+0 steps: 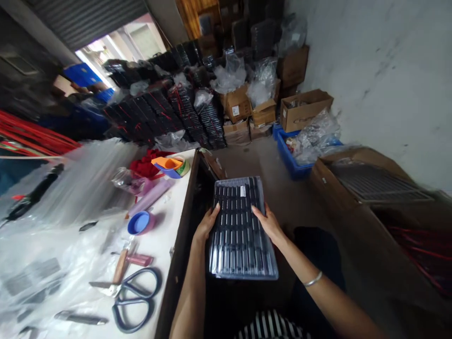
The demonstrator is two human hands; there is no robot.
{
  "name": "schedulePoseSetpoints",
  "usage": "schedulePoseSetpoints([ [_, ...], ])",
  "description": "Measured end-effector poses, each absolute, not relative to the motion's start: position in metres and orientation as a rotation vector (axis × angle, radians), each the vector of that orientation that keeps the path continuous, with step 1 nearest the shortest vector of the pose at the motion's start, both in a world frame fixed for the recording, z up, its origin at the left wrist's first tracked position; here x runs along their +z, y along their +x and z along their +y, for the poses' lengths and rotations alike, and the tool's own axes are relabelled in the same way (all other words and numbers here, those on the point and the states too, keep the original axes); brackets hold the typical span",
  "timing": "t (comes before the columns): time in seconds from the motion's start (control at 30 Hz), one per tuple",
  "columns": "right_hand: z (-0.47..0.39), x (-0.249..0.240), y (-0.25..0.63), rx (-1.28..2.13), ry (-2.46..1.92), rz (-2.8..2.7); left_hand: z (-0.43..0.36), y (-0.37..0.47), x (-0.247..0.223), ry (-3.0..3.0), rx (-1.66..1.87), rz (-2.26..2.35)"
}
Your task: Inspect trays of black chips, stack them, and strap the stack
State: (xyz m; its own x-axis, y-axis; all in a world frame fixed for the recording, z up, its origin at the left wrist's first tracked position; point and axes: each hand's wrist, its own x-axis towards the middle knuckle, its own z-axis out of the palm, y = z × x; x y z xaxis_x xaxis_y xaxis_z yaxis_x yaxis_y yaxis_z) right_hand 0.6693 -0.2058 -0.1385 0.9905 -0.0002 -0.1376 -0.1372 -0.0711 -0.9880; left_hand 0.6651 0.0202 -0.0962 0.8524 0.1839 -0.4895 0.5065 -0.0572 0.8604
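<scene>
A clear plastic tray (271,270) filled with rows of small black parts is held up in front of me, beside the white table. My left hand (207,223) grips its left edge, thumb on top. On the opposite edge, my right hand (269,223) is closed the same way, with its thumb over the parts. A small white label (243,191) shows near the tray's far end. The fingers under the tray are hidden. Whether it is one tray or a stack, I cannot tell.
On the white table (164,235) at my left lie scissors (136,299), a wooden-handled knife (120,266), a blue tape roll (140,223) and clear plastic bags (77,188). Tall stacks of black trays (187,113) stand behind. At right are a blue crate (294,160) and an open carton (353,188).
</scene>
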Motion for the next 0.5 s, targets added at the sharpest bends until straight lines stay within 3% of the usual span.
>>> schedulePoseSetpoints([
  [0.33, -0.209, -0.130, 0.671, 0.169, -1.933, 0.012, 0.021, 0.660, -0.105, 1.547, -0.274, 0.499],
  [0.5, -0.205, -0.109, 0.670, 0.016, -2.282, 0.014, 0.029, 0.655, -0.108, 1.574, -0.226, 0.424],
])
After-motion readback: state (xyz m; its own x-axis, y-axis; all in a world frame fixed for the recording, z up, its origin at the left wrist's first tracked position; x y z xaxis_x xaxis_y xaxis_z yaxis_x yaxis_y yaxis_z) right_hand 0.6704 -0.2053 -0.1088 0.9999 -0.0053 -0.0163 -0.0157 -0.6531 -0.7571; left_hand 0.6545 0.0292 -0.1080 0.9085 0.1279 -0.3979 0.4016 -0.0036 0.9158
